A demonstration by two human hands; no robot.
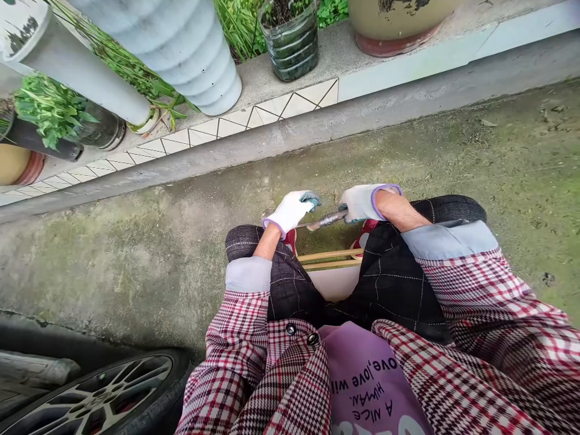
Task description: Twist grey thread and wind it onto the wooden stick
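Observation:
I sit on a low stool point(335, 283) with my knees apart, both hands in white knit gloves out in front. My right hand point(362, 203) is closed around the handle end of a grey metal tool point(327, 220), a knife or file I cannot name. The tool's tip points left and meets my left hand point(292, 209), whose fingers curl at it; whether they pinch it is unclear. Both hands hover above mossy concrete ground point(408, 151) between my red shoes point(290, 239).
A raised tiled kerb point(254, 118) runs across the top with potted plants point(49, 109), a cut plastic bottle planter point(292, 42), a ribbed white container point(190, 48) and a clay pot point(399, 24). A car wheel point(95, 396) sits bottom left.

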